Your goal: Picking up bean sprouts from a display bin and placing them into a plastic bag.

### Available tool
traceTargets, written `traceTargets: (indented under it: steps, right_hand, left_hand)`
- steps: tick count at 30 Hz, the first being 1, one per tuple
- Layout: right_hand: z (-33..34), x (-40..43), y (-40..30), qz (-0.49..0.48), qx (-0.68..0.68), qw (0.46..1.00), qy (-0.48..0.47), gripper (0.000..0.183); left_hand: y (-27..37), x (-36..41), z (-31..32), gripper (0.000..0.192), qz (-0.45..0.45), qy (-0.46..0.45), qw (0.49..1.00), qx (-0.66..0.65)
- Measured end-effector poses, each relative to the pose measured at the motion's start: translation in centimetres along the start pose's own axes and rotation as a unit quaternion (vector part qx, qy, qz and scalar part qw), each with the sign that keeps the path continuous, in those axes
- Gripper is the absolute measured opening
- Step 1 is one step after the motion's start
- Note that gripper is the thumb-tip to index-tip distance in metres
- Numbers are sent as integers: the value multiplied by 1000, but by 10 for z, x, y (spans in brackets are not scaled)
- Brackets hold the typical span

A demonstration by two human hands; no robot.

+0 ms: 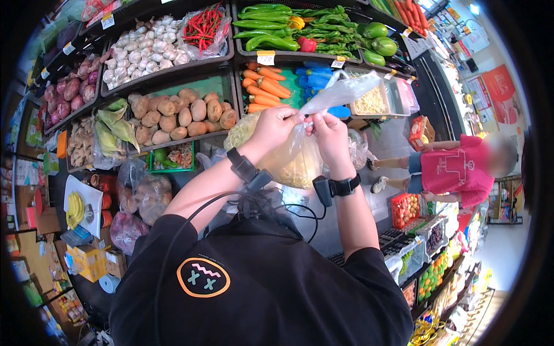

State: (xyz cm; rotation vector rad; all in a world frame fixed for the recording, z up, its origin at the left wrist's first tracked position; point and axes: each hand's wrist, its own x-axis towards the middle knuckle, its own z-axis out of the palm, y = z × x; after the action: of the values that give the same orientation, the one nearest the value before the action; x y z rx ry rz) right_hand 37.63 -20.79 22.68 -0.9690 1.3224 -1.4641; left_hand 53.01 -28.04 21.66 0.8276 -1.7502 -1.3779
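Note:
Both my hands meet at the gathered neck of a clear plastic bag (298, 171), which holds pale yellowish produce and hangs below them. My left hand (277, 126) pinches the twisted plastic between thumb and fingers. My right hand (326, 129) grips the neck just beside it, the fingertips nearly touching. The loose top of the bag (342, 93) sticks up to the right above my hands. Black straps with small devices sit on both wrists. Behind the hands lie carrots (268, 86) and bean sprouts (370, 101) in trays.
Potatoes (184, 113), garlic (145, 47), red chillies (204, 28) and green peppers (266, 26) fill crates ahead. Filled plastic bags (151, 194) stand low on the left. A person in a pink shirt (454, 171) stands on the right near a red crate (405, 210). Black cables hang between my arms.

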Motion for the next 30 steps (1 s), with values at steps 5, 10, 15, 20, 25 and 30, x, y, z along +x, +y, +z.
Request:
traceTargets:
  steps: [5,10,15,20,25,30]
  right_hand:
    - [-4,81,-10,42,74,996,-12,18]
    - [-4,150,14,35,-55,993,-93,17]
    - [-14,216,133,-153,-306,931,-126,14]
    - [-38,222,97,-38,-170,952,-253,16]
    - [-49,230,96,-72,-181,945,-264,24]
    - [-65,239,103,-244,-378,867,-216,29]
  left_hand:
    - [2,63,0,12,113,12,993,39]
    - [-32,111,-18,9,71,16,982,172]
    - [-124,129,-17,10,63,-6,953,297]
    - [-135,145,-8,12,-38,39,968,247]
    - [-128,164,8,10,-28,51,953,297]
    - [-126,160,14,13,-40,22,973,226]
